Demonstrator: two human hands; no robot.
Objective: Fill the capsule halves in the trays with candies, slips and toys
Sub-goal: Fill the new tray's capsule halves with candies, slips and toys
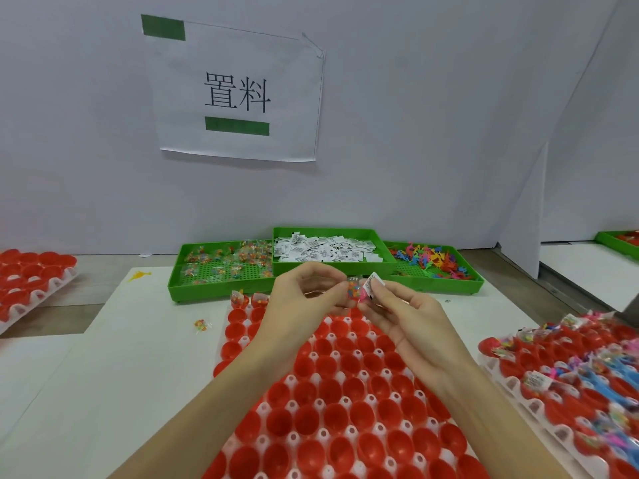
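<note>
Head view, hands: left hand (pixel 304 295) and right hand (pixel 404 316) raised together at frame centre, above the far end of the middle tray (pixel 345 409).
Left fingers: curled, pinching a clear candy packet (pixel 353 288) of coloured beads.
Right fingers: thumb and forefinger pinching a white printed slip (pixel 374 283); something pink, perhaps a toy, pressed between packet and slip, too small to tell.
Bundle: packet and slip touching, held clear of the tray, not yet in any cup.
Middle tray: rows of red capsule halves (pixel 340 418) mostly bare; two filled cups (pixel 249 300) at 10 o'clock from the hands, at the far left corner.
Supply bins, 12 o'clock: green candy bin (pixel 221 267) at 11, slip bin (pixel 328 248) dead ahead, toy bin (pixel 435 264) at 1.
Right tray (pixel 570 368), 4 o'clock: halves already stuffed with packets, slips, bright toys.
Left tray (pixel 31 281), 9 o'clock: red halves, apparently bare.
Strays: one candy packet (pixel 200 324) on the white table (pixel 138 340) at 9 o'clock; yellow toy (pixel 140 275) farther out at 10.
Wall: paper sign (pixel 238 91) at 12, high.
Step in hand: likely gathering one set of fillings between both hands before loading.
Next move calls for: lowering the bundle into the next bare half beside the two filled ones, all pieces kept together, slip tucked so nothing springs out.
</note>
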